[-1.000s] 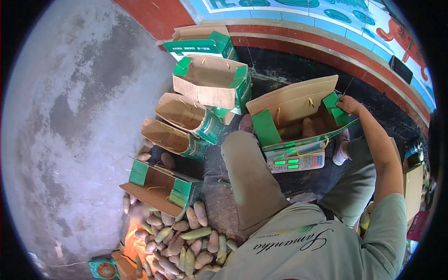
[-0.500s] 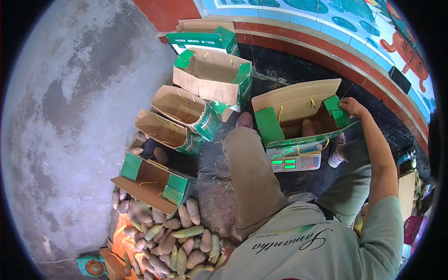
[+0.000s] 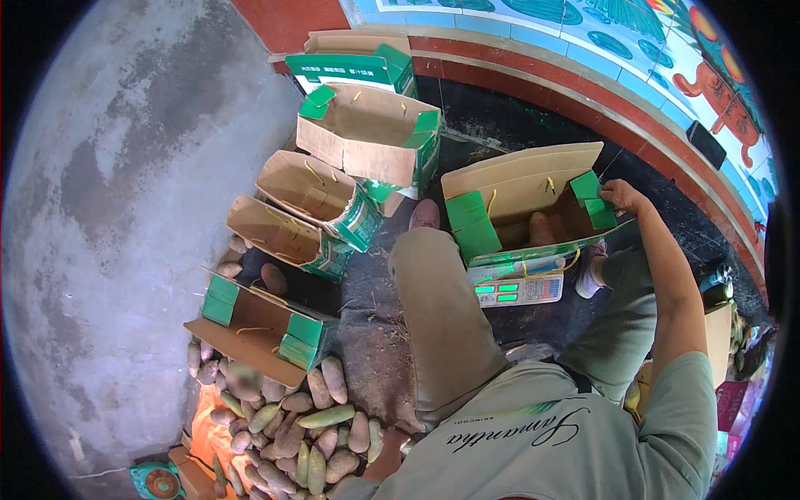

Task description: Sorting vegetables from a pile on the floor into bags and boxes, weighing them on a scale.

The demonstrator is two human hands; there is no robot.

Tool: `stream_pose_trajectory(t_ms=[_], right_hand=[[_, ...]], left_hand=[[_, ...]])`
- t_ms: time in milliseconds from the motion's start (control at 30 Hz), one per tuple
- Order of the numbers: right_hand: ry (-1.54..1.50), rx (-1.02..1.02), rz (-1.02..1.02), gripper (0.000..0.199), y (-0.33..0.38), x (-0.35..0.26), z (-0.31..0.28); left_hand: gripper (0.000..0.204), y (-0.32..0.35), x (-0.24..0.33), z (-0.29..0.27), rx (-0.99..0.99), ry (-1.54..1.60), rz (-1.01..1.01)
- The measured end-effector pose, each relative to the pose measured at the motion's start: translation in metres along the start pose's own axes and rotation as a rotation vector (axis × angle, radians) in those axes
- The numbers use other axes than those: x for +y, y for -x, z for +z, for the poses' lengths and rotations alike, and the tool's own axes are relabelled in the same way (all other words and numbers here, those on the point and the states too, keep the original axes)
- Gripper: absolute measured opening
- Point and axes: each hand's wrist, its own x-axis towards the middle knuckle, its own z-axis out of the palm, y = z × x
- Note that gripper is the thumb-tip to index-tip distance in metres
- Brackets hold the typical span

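Observation:
An open green-and-brown carton rests on a digital scale with lit green displays, between my feet. My right hand grips the carton's right green end flap, its fingers closed on the edge. One oval brown tuber-like piece of produce lies inside. Low beside my body, my left hand shows only in part by a heap of oval brown and green produce. Its fingers are hidden, so whether it holds anything cannot be told.
Several open cartons stand in a row at the left, the nearest carton by the heap. Under the heap lies an orange sheet. A grey wall rises at the left, a tiled wall ahead. A small green fan-like object sits at lower left.
The whole view has shifted slightly, so the cartons appear further left. More of my left hand or forearm shows beside the heap. My right hand stays on the carton's flap.

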Motion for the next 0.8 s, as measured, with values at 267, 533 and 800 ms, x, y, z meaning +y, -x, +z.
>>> stream_pose_trajectory(t_ms=[267,533,800], right_hand=[[-0.006,-0.009,0.031,0.029,0.000,0.013,0.003],[0.021,-0.005,-0.001,0.029,0.001,0.005,0.002],[0.003,-0.008,0.002,0.030,0.007,0.000,0.003]], left_hand=[[0.072,0.012,0.016,-0.039,-0.250,-0.618,0.366],[0.068,-0.031,-0.014,-0.022,-0.175,-0.563,0.325],[0.065,-0.058,-0.015,0.000,-0.115,-0.464,0.302]])
